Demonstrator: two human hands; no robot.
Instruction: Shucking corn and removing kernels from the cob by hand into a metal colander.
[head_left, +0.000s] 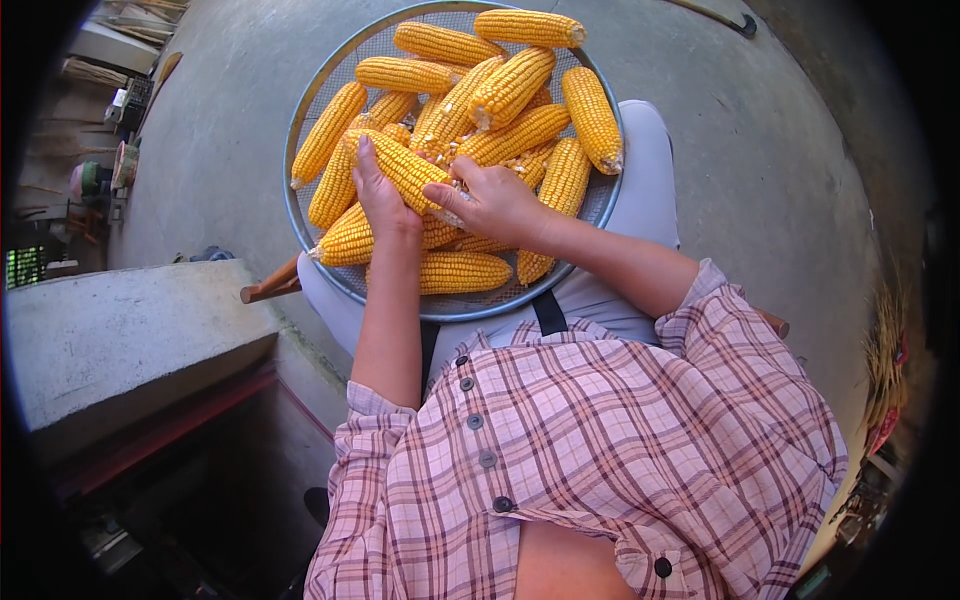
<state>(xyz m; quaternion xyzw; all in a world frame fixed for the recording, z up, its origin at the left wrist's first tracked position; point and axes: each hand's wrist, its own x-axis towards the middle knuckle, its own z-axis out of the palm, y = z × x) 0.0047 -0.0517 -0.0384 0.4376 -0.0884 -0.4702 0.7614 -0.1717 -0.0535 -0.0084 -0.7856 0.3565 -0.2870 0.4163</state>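
Across my lap rests a round mesh sieve with a metal rim (294, 142), piled with yellow ears of corn. One husked ear of corn (401, 169) is held above the pile in my left hand (384, 191), its thumb along the near side. At the right end of that same ear is my right hand (495, 199), with thumb and fingers closed around the end. Loose corn kernels (469, 135) lie among the cobs near the middle. Another ear of corn (592, 120) leans on the right rim, and one (465, 272) lies at the near edge.
At the left stands a pale concrete ledge (142, 322). Wooden seat ends stick out on both sides of my legs. A curved-handled tool (746, 26) lies on the concrete floor (757, 172) at the top right. A straw broom (885, 360) is at the far right.
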